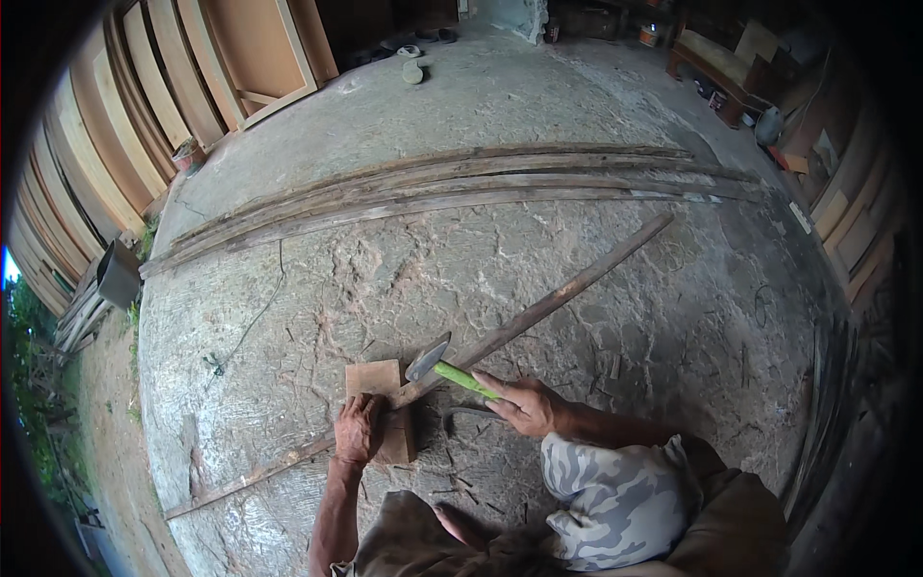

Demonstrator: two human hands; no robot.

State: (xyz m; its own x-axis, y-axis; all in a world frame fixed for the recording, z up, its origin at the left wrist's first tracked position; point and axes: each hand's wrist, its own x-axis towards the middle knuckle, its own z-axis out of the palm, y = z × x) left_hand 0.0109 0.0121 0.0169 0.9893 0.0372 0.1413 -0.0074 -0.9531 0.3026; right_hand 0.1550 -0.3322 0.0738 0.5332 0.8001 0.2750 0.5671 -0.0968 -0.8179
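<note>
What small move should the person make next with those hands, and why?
Perhaps slide the left hand a little farther from the head of the green-handled tool: the right hand holds that tool close by, while the left is at the wooden strip where it crosses the block.

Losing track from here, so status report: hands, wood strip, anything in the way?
Right hand gripping green-handled hammer. Left hand holding wood strip across wooden block. Possible obstruction: left hand, close to hammer head.
</note>
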